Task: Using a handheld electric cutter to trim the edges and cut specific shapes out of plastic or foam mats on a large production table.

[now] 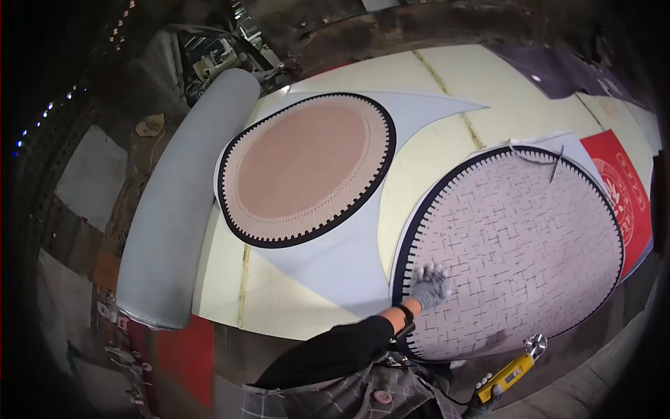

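A grey glove covers my left hand (430,285), which rests on the left part of a large oval mat (520,237). Its fingers are spread, and they hold nothing. The mat is pale pinkish grey with dark crossed dashes and a black notched border. At the lower right my gloved right hand (483,395) is closed round a yellow electric rotary cutter (508,378) with a round metal head. That head is by the mat's near edge; whether it touches is hard to tell. Grey strips (541,159) lie across the mat's far edge.
A second oval mat (303,164), pinkish brown with a black notched border, lies on white sheet material to the left. Beyond it is a long grey roll (185,202). The cream table (279,290) has taped seams. A red printed sheet (618,185) sits at the right.
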`<state>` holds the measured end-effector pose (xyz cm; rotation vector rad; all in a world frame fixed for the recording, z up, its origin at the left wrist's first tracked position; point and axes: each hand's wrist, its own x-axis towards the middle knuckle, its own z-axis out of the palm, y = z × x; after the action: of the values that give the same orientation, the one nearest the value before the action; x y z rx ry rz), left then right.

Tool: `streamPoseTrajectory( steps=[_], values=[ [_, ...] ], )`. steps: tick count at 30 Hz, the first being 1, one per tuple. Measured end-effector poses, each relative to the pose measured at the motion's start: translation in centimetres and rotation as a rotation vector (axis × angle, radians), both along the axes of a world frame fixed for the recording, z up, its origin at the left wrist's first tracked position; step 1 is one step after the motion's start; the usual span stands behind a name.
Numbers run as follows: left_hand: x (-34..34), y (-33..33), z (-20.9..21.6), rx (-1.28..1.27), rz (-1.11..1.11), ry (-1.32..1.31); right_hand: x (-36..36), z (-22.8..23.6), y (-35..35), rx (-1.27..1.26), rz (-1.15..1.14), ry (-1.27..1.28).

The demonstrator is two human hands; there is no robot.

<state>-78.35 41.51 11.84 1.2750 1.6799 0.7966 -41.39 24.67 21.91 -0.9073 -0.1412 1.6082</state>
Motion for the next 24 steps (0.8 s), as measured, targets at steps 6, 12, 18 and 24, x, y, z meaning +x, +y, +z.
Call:
streamPoseTrajectory(
  steps=[6, 12, 18, 24],
  values=[
    [13.0, 2.5, 7.7, -0.489, -0.325, 0.738, 10.8, -0.4, 1.5, 0.07, 0.083, 0.044],
    [15.2, 4.1, 7.6, -0.658, -0.212, 0.756, 18.9, 5.3, 5.8, 0.137, 0.164, -0.157],
    [16.2, 4.9, 7.5, -0.687, -0.179, 0.748, 27.3, 1.1, 7.2, 0.246, 0.079, -0.151],
    [15.6, 5.9, 6.2, -0.801, -0.209, 0.685, 27.3, 7.0, 8.8, 0.083, -0.02, -0.08]
  ],
)
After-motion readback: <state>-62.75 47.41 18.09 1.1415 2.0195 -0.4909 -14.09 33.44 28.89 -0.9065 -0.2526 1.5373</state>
